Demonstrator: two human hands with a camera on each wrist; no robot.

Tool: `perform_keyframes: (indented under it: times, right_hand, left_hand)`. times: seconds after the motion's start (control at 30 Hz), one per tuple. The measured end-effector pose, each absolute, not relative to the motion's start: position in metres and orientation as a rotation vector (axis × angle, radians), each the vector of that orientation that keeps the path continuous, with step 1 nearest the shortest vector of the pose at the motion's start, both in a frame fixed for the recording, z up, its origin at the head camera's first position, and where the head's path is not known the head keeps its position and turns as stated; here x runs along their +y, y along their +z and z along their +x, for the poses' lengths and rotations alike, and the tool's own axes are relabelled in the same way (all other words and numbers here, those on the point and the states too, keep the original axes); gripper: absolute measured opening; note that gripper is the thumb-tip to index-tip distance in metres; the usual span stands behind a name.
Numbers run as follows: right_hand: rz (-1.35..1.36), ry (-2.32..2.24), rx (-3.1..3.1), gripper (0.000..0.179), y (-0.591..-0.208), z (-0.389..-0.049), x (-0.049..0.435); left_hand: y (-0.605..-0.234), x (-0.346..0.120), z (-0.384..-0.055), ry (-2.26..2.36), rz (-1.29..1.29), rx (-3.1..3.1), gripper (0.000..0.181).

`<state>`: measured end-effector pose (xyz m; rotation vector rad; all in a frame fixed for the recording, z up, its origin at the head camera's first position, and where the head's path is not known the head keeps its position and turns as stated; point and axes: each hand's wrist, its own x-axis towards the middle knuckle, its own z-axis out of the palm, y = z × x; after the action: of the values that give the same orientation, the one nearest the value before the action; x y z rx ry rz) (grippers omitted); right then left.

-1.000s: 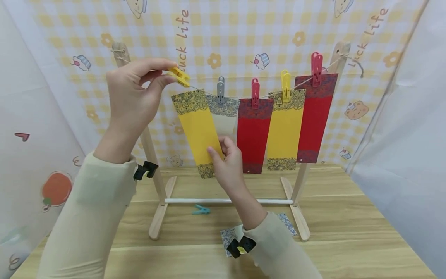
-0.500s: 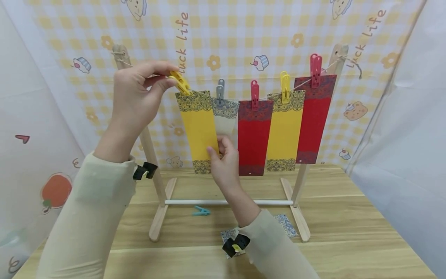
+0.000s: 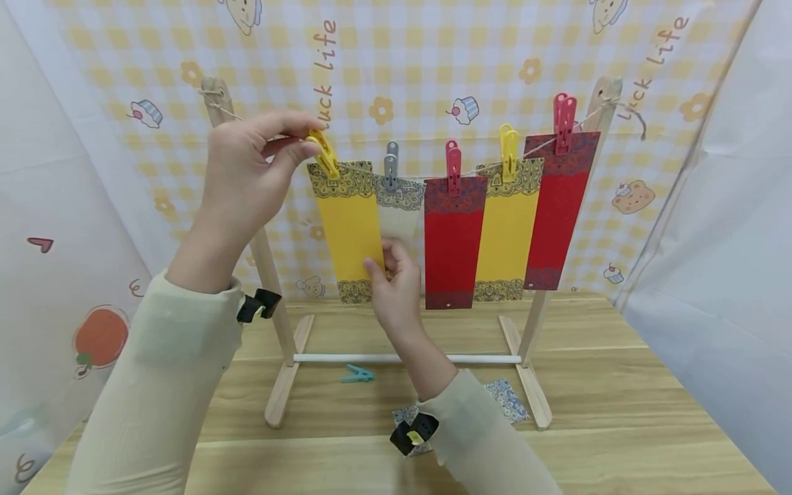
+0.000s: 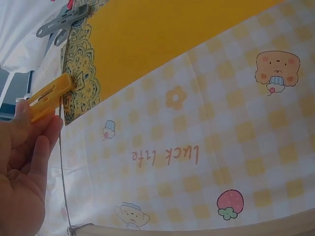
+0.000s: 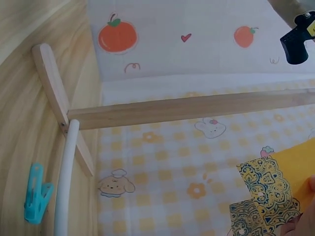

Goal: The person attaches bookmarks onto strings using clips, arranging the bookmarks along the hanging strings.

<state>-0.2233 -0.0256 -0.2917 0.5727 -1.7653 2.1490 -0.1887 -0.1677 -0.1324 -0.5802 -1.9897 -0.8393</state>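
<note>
My left hand [image 3: 247,172] pinches a yellow clothespin [image 3: 324,155] between thumb and fingers. The clothespin's tip sits over the patterned top edge of a yellow card [image 3: 349,234] at the string; the left wrist view shows the same clothespin [image 4: 51,96] against that border. Lower down, my right hand [image 3: 398,292] grips the card's right edge, thumb in front, the other fingers partly hidden behind. Beside it hangs a pale card [image 3: 399,223] under a grey clothespin [image 3: 391,167], partly covered by the yellow card.
Further right hang a red card [image 3: 454,247], another yellow card [image 3: 509,227] and another red card [image 3: 563,213], each clipped. The string spans a wooden frame [image 3: 269,275] with a white bar [image 3: 346,358]. A teal clothespin [image 3: 357,373] and blue-patterned card [image 3: 507,401] lie on the table.
My left hand has brought the yellow clothespin right and down onto the card's top edge. My right hand has shifted slightly left, and the yellow card now hangs straighter.
</note>
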Motion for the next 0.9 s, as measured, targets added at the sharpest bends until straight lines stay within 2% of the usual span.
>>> perform_keyframes:
  times: [0.5,0.9]
  right_hand:
    - [0.647,2.196,-1.79,0.018,-0.295,-0.22,-0.027]
    - [0.624,1.909,-1.93,0.023,-0.306,-0.214,-0.011]
  left_hand:
    - [-0.137,-0.162,-0.185,-0.687,-0.596,-2.068,0.024]
    - [-0.135,-0.159,-0.18,-0.709,-0.509,-2.215,0.034]
